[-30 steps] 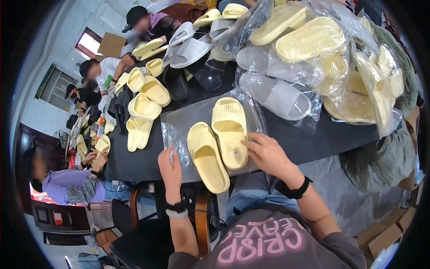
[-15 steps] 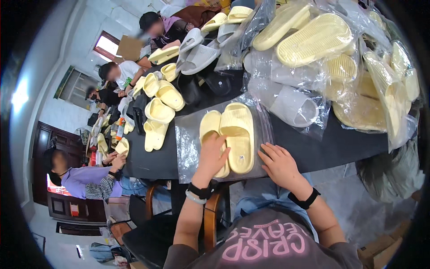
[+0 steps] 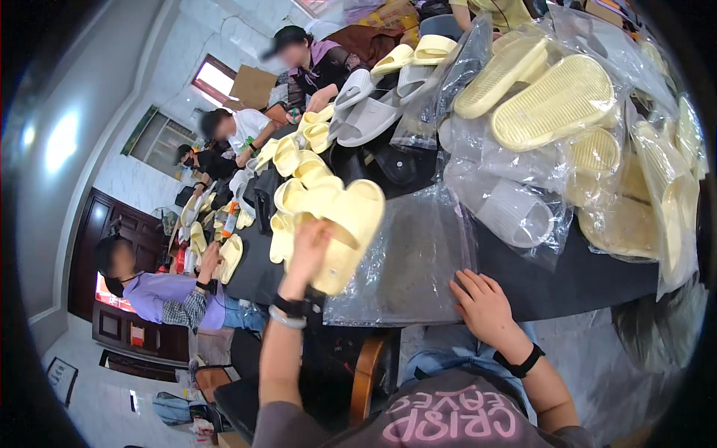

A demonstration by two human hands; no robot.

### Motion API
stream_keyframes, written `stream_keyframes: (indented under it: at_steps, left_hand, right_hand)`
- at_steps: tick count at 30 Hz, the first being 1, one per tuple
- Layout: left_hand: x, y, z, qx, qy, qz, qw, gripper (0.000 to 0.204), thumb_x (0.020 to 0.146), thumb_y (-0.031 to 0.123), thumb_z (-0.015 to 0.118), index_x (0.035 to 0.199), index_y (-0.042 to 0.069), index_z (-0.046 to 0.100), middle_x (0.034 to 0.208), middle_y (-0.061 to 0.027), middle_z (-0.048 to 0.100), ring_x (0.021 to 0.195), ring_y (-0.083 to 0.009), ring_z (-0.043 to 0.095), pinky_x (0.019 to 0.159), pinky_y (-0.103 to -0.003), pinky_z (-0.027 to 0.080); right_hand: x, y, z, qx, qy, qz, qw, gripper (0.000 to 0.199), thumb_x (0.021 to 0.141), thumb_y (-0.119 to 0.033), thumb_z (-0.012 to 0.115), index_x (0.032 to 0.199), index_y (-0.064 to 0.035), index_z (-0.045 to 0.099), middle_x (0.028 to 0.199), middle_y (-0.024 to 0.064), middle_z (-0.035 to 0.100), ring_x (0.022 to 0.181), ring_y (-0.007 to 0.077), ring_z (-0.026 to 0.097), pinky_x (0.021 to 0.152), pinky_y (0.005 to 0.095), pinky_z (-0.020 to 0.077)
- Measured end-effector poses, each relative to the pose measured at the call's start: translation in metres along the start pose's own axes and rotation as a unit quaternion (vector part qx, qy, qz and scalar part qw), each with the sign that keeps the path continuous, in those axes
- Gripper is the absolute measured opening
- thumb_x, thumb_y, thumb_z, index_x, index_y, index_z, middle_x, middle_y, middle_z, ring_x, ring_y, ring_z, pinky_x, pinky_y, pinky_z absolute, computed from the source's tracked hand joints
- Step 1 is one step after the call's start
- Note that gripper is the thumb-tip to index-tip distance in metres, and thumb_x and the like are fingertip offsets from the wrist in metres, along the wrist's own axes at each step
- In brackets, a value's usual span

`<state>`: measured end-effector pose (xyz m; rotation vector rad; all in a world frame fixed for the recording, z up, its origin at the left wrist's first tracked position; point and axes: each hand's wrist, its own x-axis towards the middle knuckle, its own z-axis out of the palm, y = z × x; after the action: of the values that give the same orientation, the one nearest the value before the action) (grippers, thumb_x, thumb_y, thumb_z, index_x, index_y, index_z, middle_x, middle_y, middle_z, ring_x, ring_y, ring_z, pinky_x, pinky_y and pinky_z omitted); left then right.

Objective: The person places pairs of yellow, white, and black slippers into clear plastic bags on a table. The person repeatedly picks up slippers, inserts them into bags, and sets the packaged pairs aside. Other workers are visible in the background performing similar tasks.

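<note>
My left hand (image 3: 308, 250) is closed on a pair of pale yellow slide slippers (image 3: 364, 216), its fingers inside a strap opening. The slippers are tilted and raised above the table, left of a clear plastic bag (image 3: 407, 261). That bag lies flat on the black tabletop with nothing on top of it. My right hand (image 3: 485, 308) rests at the bag's right lower corner, open with fingers spread and holding nothing. How the second slipper sits in my left hand is partly hidden.
Bagged yellow and grey slippers (image 3: 553, 104) are heaped at the right. Loose grey slippers (image 3: 366, 119) and yellow ones (image 3: 287, 157) stand along the table's far left. Several co-workers sit there; one in a purple top (image 3: 160, 299) holds a slipper. A wooden chair arm (image 3: 366, 373) is below.
My left hand has lifted the yellow slippers off the plastic bag and carried them left. My right hand stays by the bag's right edge. The view has shifted somewhat.
</note>
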<state>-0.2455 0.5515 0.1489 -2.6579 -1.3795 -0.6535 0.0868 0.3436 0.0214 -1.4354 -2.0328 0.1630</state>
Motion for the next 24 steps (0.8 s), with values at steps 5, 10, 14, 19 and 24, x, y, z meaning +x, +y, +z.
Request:
stream_keyframes:
  at_steps: [5, 10, 14, 19, 24]
  left_hand:
    - [0.078, -0.119, -0.055, -0.204, -0.018, -0.254, 0.945, 0.014, 0.087, 0.007, 0.059, 0.097, 0.0, 0.067, 0.081, -0.004, 0.065, 0.076, -0.0132, 0.058, 0.069, -0.027, 0.047]
    - [0.152, -0.166, -0.075, 0.063, 0.195, -0.144, 0.968, 0.05, 0.084, 0.014, 0.064, 0.13, -0.002, 0.055, 0.124, -0.0214, 0.057, 0.116, -0.0265, 0.057, 0.099, -0.034, 0.043]
    - [0.148, -0.165, -0.042, -0.03, 0.136, -0.204, 0.969, 0.065, 0.084, 0.017, 0.068, 0.141, -0.001, 0.044, 0.153, -0.024, 0.031, 0.143, -0.0344, 0.03, 0.115, -0.037, 0.026]
    - [0.073, -0.032, 0.026, -0.133, 0.013, -0.068, 0.989, 0.058, 0.089, 0.011, 0.067, 0.141, -0.001, 0.043, 0.15, -0.0186, 0.04, 0.14, -0.0303, 0.036, 0.115, -0.036, 0.027]
    - [-0.063, 0.032, 0.046, 0.002, -0.183, -0.007, 0.983, 0.057, 0.094, 0.032, 0.06, 0.143, 0.007, 0.044, 0.157, -0.0181, 0.027, 0.145, -0.0414, 0.021, 0.116, -0.058, 0.014]
  right_hand:
    - [0.0, -0.002, -0.003, -0.005, -0.014, 0.001, 1.0, 0.048, 0.082, -0.02, 0.067, 0.128, -0.0074, 0.058, 0.136, 0.0116, 0.054, 0.13, 0.0253, 0.047, 0.109, 0.0406, 0.0341]
    - [0.002, -0.005, -0.008, 0.002, -0.025, 0.008, 1.0, 0.048, 0.083, -0.02, 0.067, 0.129, -0.0092, 0.057, 0.137, 0.0105, 0.053, 0.131, 0.0253, 0.047, 0.109, 0.0408, 0.0339]
    - [0.004, -0.006, -0.009, 0.005, -0.029, 0.011, 1.0, 0.049, 0.084, -0.022, 0.066, 0.13, -0.0102, 0.056, 0.139, 0.0096, 0.052, 0.131, 0.0248, 0.046, 0.109, 0.0408, 0.0338]
    - [0.0, 0.0, -0.005, -0.003, -0.041, 0.024, 0.999, 0.048, 0.086, -0.023, 0.066, 0.131, -0.0104, 0.055, 0.14, 0.0087, 0.051, 0.133, 0.0237, 0.044, 0.11, 0.0407, 0.0332]
    - [0.002, -0.006, -0.003, -0.009, -0.036, 0.006, 0.999, 0.047, 0.087, -0.024, 0.064, 0.131, -0.01, 0.055, 0.139, 0.009, 0.051, 0.132, 0.0242, 0.045, 0.11, 0.041, 0.0336]
